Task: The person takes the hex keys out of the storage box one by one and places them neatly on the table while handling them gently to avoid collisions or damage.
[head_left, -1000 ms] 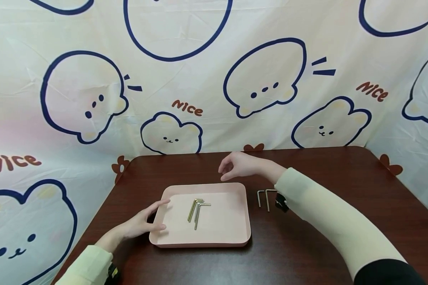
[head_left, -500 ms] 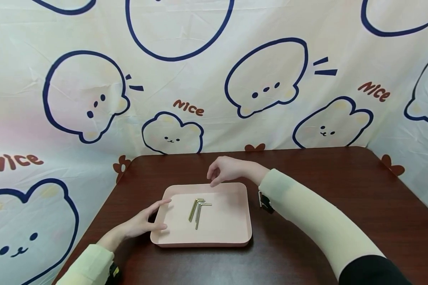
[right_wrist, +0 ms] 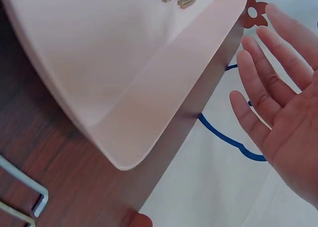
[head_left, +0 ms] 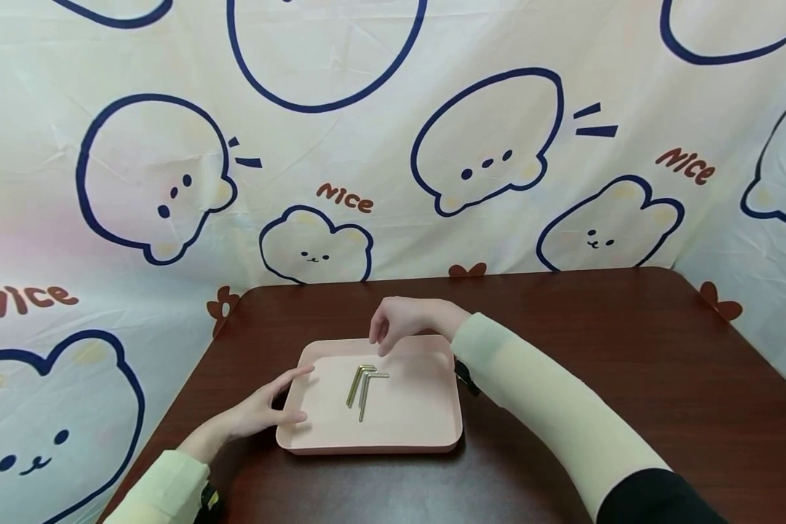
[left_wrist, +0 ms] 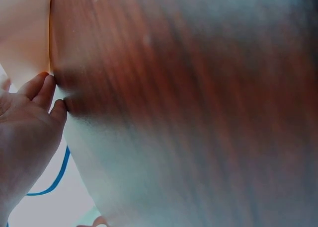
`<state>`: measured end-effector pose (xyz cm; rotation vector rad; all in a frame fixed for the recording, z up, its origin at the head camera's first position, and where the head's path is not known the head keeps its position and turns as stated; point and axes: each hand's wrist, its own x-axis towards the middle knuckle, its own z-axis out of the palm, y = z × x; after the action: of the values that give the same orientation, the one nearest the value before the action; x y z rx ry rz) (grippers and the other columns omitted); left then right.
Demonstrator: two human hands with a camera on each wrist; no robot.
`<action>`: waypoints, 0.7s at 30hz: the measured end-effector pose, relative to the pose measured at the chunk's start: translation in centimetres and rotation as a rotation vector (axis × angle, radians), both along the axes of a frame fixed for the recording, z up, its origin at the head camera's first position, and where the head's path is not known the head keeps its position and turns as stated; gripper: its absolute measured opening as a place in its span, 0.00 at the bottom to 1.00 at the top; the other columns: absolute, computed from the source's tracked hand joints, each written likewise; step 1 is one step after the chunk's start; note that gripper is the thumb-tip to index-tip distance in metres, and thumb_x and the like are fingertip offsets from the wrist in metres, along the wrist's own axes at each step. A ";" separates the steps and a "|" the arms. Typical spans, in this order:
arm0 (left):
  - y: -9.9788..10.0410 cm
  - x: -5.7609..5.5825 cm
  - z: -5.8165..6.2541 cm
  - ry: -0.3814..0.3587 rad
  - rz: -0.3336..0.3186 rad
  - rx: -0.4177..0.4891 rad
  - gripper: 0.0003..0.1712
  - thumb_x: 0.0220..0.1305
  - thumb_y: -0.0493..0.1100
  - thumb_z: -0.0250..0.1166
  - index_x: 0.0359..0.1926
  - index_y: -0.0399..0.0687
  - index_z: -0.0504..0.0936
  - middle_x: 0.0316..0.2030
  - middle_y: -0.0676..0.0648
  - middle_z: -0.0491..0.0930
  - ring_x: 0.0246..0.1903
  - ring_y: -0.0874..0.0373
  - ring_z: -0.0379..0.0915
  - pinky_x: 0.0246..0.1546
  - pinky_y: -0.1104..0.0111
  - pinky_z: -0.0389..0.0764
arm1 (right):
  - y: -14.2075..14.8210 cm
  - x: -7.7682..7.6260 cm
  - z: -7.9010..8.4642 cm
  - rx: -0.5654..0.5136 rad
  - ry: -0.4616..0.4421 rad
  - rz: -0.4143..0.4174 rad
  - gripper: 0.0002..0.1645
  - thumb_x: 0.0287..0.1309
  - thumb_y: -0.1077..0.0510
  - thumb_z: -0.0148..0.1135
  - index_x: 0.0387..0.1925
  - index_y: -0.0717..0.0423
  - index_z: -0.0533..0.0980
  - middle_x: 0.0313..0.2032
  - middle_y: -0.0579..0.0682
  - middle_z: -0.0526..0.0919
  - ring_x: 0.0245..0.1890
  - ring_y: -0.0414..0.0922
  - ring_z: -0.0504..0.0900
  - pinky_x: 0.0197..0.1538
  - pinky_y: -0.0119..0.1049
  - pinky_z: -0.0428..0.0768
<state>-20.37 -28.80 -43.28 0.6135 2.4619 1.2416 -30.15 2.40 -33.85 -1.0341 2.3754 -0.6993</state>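
A pale pink tray [head_left: 409, 407] lies on the table, with several L-shaped hex keys [head_left: 364, 389] grouped left of its middle. My left hand [head_left: 255, 411] holds the tray's left edge. Its thumb and forefinger reach over the rim, while other fingers [left_wrist: 47, 88] touch the outside in the left wrist view. My right hand [head_left: 399, 320] hovers at the tray's far edge, fingertips pointing down above the keys. Nothing is in it; the right wrist view shows a bare palm [right_wrist: 298, 132] and loosely spread fingers. Two more hex keys [right_wrist: 25, 177] lie on the table there, hidden behind my forearm in the head view.
The dark brown table [head_left: 616, 364] extends to both sides of the tray. Behind it hangs a pale cloth [head_left: 393, 240] with cartoon prints, falling close along the table's far and left edges.
My right hand has moved left and toward me, from beyond the tray to above its far edge. The forearm now covers the two loose hex keys. My left hand stays in place.
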 end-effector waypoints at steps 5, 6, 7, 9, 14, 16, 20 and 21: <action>-0.1 -0.1 -0.1 0.011 -0.002 -0.006 0.45 0.59 0.44 0.71 0.72 0.44 0.58 0.69 0.34 0.58 0.66 0.39 0.52 0.61 0.41 0.51 | -0.6 0.0 -0.5 -0.005 -0.032 -0.011 0.11 0.51 0.61 0.74 0.38 0.58 0.85 0.30 0.42 0.83 0.34 0.39 0.78 0.41 0.30 0.76; -0.1 -0.1 -0.1 0.012 -0.003 -0.006 0.45 0.59 0.45 0.71 0.72 0.44 0.58 0.69 0.34 0.58 0.66 0.39 0.52 0.61 0.41 0.52 | -0.7 0.0 -0.6 -0.008 -0.039 -0.013 0.10 0.51 0.61 0.74 0.37 0.58 0.85 0.30 0.42 0.83 0.34 0.39 0.78 0.41 0.30 0.76; -0.1 0.0 -0.1 0.011 -0.002 -0.007 0.45 0.59 0.45 0.71 0.72 0.45 0.58 0.69 0.35 0.57 0.67 0.39 0.52 0.61 0.40 0.51 | -0.8 0.0 -0.7 -0.008 -0.043 -0.016 0.09 0.51 0.61 0.74 0.36 0.57 0.85 0.30 0.42 0.83 0.34 0.39 0.78 0.40 0.29 0.75; -0.1 0.0 0.0 0.012 -0.002 -0.010 0.45 0.59 0.45 0.71 0.72 0.45 0.58 0.69 0.35 0.58 0.66 0.39 0.52 0.61 0.40 0.52 | -1.0 0.1 -0.9 -0.004 -0.048 -0.020 0.08 0.51 0.61 0.74 0.35 0.56 0.85 0.30 0.42 0.83 0.33 0.38 0.77 0.40 0.29 0.75; -0.1 -0.1 0.1 0.024 0.005 -0.022 0.45 0.58 0.45 0.71 0.72 0.45 0.58 0.69 0.35 0.58 0.66 0.39 0.53 0.61 0.41 0.53 | -1.1 0.3 -1.4 0.005 -0.057 -0.035 0.10 0.51 0.62 0.74 0.37 0.58 0.85 0.29 0.43 0.83 0.32 0.39 0.75 0.40 0.30 0.74; -0.1 -0.1 0.1 0.026 0.005 -0.022 0.45 0.58 0.45 0.71 0.72 0.45 0.58 0.69 0.35 0.58 0.66 0.39 0.53 0.61 0.42 0.54 | -1.1 0.4 -1.8 0.012 -0.064 -0.042 0.10 0.50 0.62 0.74 0.37 0.59 0.85 0.29 0.43 0.82 0.32 0.39 0.74 0.40 0.30 0.74; -0.2 -0.1 0.0 0.024 -0.001 -0.026 0.45 0.59 0.45 0.71 0.72 0.45 0.59 0.69 0.35 0.59 0.66 0.40 0.54 0.61 0.51 0.58 | -1.0 0.5 -2.7 0.031 -0.065 -0.055 0.10 0.50 0.61 0.75 0.36 0.58 0.85 0.28 0.42 0.82 0.31 0.38 0.73 0.39 0.30 0.73; -0.2 -0.1 -0.1 0.024 -0.004 -0.026 0.45 0.59 0.45 0.71 0.72 0.46 0.58 0.69 0.35 0.59 0.66 0.41 0.54 0.61 0.53 0.59 | -1.0 0.5 -2.9 0.031 -0.064 -0.058 0.09 0.50 0.62 0.75 0.35 0.58 0.85 0.28 0.43 0.82 0.31 0.38 0.73 0.38 0.30 0.73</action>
<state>-20.43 -28.98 -43.35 0.6295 2.4906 1.2059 -29.66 1.42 -36.72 -0.9189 2.3616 -0.7039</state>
